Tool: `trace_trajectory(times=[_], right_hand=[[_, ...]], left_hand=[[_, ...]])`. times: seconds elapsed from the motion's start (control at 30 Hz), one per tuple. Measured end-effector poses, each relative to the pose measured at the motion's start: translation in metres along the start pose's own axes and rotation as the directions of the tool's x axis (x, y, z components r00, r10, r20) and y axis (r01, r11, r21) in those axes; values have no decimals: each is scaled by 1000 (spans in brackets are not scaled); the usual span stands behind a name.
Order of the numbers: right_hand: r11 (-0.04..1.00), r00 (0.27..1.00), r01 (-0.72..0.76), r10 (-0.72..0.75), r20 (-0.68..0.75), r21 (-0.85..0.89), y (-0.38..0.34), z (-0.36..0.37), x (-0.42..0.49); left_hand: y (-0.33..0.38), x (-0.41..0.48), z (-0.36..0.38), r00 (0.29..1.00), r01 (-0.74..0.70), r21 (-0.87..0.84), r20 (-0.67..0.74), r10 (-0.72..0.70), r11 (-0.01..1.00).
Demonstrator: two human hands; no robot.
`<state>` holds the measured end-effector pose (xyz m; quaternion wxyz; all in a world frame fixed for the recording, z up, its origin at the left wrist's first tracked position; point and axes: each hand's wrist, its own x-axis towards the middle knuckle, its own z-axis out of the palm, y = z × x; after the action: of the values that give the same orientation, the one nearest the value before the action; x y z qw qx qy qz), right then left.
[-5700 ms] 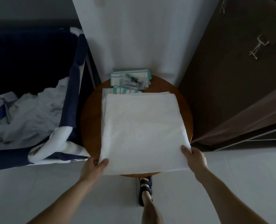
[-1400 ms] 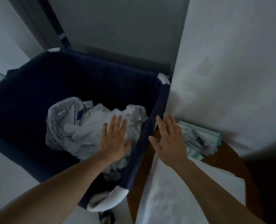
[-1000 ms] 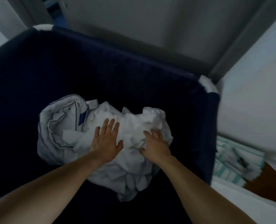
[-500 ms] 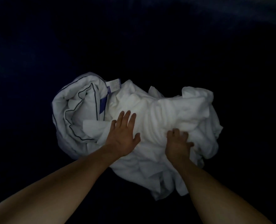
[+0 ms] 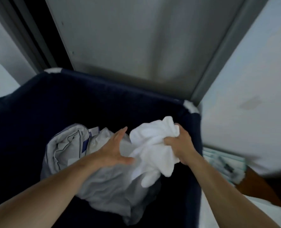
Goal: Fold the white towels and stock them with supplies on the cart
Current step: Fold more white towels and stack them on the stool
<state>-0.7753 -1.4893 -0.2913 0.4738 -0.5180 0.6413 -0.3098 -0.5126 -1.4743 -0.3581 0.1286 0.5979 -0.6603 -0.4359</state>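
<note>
The right hand grip is bunched round a crumpled white towel above the linen heap in the dark bin, the left hand grip wide beside it; folding and stocking judged outstanding.

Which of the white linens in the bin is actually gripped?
The bright white towel, bunched in the right hand; the blue-piped piece lies loose.

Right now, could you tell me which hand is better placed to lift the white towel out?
Right: the right hand grips the bunched white towel, while the left hand is open beside it.
</note>
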Motion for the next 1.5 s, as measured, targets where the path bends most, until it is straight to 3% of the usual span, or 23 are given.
trace_trajectory(times=[0.13,0.27,0.33,0.5,0.63,0.73,0.83,0.93,1.07,1.17,1.27,1.37,1.5], right_hand=[[921,984,178,-178,-32,347,-58,-75,-70],[786,934,317,-354,-33,532,-104,-139,-135],[745,912,379,-401,-87,548,-121,-169,-167],[684,832,550,-499,-243,478,-150,-245,-249],[625,758,652,-527,-384,429,-169,-295,-306],[622,737,670,-491,-464,406,-167,-320,-336],[645,730,663,-446,-519,379,-150,-334,-353],[687,717,645,-392,-576,336,-126,-341,-357],[810,752,499,-228,-618,308,-76,-335,-339],[909,825,266,-42,-564,321,-24,-317,-318],[932,840,36,167,-516,360,23,-301,-301],[897,812,-20,273,-517,442,43,-298,-295],[933,767,21,215,-605,358,31,-309,-297]], left_hand=[[97,-39,8,974,-215,96,-52,220,972],[215,-66,17,845,-505,-10,-210,492,863],[267,-81,24,823,-534,-96,-285,491,840],[360,-120,38,721,-560,173,-379,580,810],[430,-159,61,667,-724,-79,-336,666,685],[461,-175,86,666,-745,-209,-281,691,633],[472,-174,118,730,-671,-363,-174,661,646],[473,-170,147,730,-652,-355,-58,681,669],[455,-150,172,741,-641,-137,145,655,755],[426,-138,185,826,-490,177,407,390,854],[406,-137,200,743,-486,166,596,305,858],[390,-139,214,738,-444,96,603,303,891],[387,-143,221,725,-490,33,570,387,871]])
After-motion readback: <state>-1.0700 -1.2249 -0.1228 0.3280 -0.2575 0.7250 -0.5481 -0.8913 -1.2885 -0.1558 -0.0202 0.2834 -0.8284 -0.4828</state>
